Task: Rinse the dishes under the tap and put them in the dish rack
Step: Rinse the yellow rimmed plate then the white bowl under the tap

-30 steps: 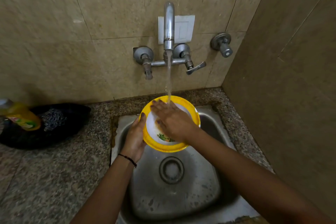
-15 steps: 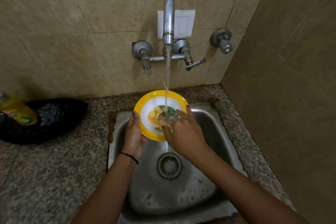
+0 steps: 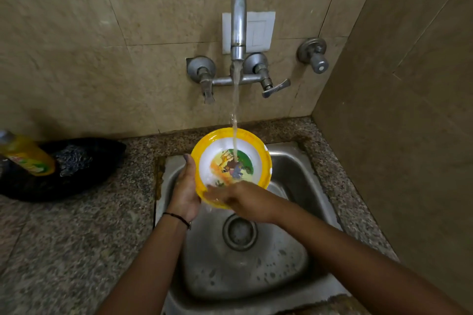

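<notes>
Speckled granite surface (image 3: 76, 250), brown staining along the left edge of the cut-out. Steel sink (image 3: 302, 161) is set into it near the right wall. Far left, by the back wall: black cloth-like heap (image 3: 84, 184), steel scourer (image 3: 73, 161) on top, yellow bottle (image 3: 28, 158) tilted over its left end.
</notes>
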### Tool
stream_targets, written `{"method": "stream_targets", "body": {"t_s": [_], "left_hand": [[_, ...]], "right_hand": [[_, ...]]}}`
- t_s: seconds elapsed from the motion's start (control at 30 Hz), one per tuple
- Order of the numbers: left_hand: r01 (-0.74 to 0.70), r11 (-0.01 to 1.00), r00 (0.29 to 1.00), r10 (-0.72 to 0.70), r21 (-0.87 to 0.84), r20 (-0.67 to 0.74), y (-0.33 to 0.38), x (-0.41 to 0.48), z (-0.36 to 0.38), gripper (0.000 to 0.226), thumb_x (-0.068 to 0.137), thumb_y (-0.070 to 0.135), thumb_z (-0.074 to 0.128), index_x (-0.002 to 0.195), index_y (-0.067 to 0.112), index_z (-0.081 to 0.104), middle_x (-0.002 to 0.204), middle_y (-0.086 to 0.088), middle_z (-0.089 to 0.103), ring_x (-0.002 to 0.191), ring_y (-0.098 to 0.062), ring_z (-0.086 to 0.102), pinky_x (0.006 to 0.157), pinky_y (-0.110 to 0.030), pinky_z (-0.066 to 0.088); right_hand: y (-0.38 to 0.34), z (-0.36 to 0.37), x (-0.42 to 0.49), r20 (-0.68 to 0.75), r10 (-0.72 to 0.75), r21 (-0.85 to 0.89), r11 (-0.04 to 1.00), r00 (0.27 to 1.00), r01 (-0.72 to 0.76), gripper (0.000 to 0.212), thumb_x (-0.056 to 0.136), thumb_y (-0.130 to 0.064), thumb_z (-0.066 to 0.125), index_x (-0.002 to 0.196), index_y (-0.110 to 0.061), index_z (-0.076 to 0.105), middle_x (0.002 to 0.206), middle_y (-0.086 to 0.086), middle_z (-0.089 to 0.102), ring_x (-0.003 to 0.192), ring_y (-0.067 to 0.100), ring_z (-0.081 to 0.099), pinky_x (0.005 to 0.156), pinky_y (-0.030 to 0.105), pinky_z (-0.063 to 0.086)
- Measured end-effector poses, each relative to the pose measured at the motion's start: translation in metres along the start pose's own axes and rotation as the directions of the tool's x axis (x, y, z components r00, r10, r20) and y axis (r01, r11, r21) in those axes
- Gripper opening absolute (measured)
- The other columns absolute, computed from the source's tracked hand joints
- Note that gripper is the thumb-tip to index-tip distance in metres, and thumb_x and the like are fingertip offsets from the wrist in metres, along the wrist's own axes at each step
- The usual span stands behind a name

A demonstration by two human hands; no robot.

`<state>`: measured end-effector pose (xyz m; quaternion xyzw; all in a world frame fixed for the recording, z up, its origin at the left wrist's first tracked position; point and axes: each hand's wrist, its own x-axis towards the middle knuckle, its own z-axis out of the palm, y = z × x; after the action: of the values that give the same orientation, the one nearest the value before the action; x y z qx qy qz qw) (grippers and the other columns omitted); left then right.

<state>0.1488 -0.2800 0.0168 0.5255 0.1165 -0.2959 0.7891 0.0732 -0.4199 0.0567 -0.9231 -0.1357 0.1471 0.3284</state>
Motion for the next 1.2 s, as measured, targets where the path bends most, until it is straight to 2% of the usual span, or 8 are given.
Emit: {"method": "stream_targets", "body": {"t_s": [0.13,0.2,0.37,0.57,0.73,0.9,1.1,1.2], "left_hand": [[-0.008,1.000,1.000,0.008,0.009,-0.007,0.003,0.002,-0.008,0.073,0.081,0.068,0.040,0.134,0.020,0.055,0.130,-0.010,0.063,0.116,-0.031,0.061,0.096,-0.047,0.049],[-0.014,1.000,1.000,0.014,0.022,0.001,0.001,0.001,-0.005,0.063,0.090,0.063,0.034,0.130,0.020,0.057,0.126,-0.008,0.065,0.114,-0.028,0.061,0.095,-0.044,0.049],[0.020,0.999,1.000,-0.021,0.049,0.013,-0.008,-0.006,0.019,0.069,0.087,0.066,0.038,0.131,0.016,0.058,0.125,-0.008,0.066,0.113,-0.025,0.064,0.091,-0.040,0.052],[-0.103,0.988,0.992,0.111,0.111,-0.067,0.007,0.000,-0.004,0.046,0.097,0.045,0.042,0.128,0.013,0.057,0.116,-0.010,0.068,0.096,-0.024,0.068,0.076,-0.035,0.056],[-0.118,0.966,0.990,0.132,0.230,-0.044,0.010,0.002,-0.016,0.049,0.093,0.043,0.051,0.129,0.011,0.058,0.122,-0.011,0.066,0.103,-0.025,0.067,0.092,-0.043,0.053],[-0.104,0.981,0.991,0.116,0.163,-0.067,0.006,0.000,-0.007,0.043,0.096,0.045,0.045,0.124,0.015,0.061,0.112,-0.008,0.070,0.100,-0.027,0.067,0.087,-0.044,0.055],[-0.051,0.993,0.998,0.053,0.107,-0.018,-0.006,-0.005,0.010,0.045,0.099,0.045,0.039,0.125,0.015,0.060,0.119,-0.010,0.067,0.107,-0.028,0.065,0.085,-0.039,0.053],[-0.079,0.992,0.996,0.083,0.096,-0.033,-0.004,0.000,0.007,0.041,0.099,0.040,0.042,0.127,0.015,0.058,0.116,-0.010,0.068,0.106,-0.028,0.064,0.091,-0.042,0.052]], "right_hand": [[0.024,-0.029,-0.025,-0.076,0.010,-0.182,0.983,0.997,-0.023,0.040,0.076,-0.004,0.054,0.103,-0.025,0.075,0.113,0.001,0.070,0.109,0.021,0.063,0.091,0.037,0.051],[0.030,-0.035,-0.017,-0.191,0.011,-0.254,0.965,0.982,-0.060,0.039,0.082,-0.008,0.051,0.113,-0.023,0.070,0.126,0.005,0.063,0.120,0.024,0.055,0.103,0.039,0.043],[0.010,-0.003,0.026,-0.233,0.133,-0.356,0.910,0.963,-0.212,0.062,0.101,-0.035,0.035,0.151,-0.007,0.010,0.158,0.016,0.005,0.147,0.027,0.004,0.117,0.041,0.000],[0.017,0.027,-0.011,-0.009,-0.088,-0.200,0.976,0.996,0.085,0.063,0.094,-0.036,0.052,0.147,-0.012,0.030,0.153,0.009,0.031,0.142,0.023,0.026,0.119,0.038,0.015],[0.061,0.000,-0.030,0.042,-0.029,-0.726,0.686,0.999,0.051,0.061,0.058,-0.027,0.078,0.117,-0.016,0.065,0.124,0.004,0.064,0.123,0.024,0.054,0.106,0.053,0.029],[0.033,0.017,-0.026,0.039,-0.199,-0.432,0.880,0.979,0.196,0.050,0.082,-0.023,0.054,0.128,-0.002,0.054,0.139,0.020,0.048,0.138,0.030,0.034,0.117,0.030,-0.001],[0.035,0.007,0.018,-0.168,0.080,-0.567,0.808,0.982,-0.163,0.083,0.083,-0.059,0.003,0.149,-0.011,0.023,0.157,0.008,0.019,0.147,0.021,0.010,0.117,0.044,-0.007],[0.034,0.005,0.011,-0.327,0.214,-0.577,0.726,0.920,-0.374,0.081,0.088,-0.059,0.019,0.143,-0.002,0.033,0.152,0.015,0.032,0.144,0.026,0.021,0.115,0.044,-0.002]]}}
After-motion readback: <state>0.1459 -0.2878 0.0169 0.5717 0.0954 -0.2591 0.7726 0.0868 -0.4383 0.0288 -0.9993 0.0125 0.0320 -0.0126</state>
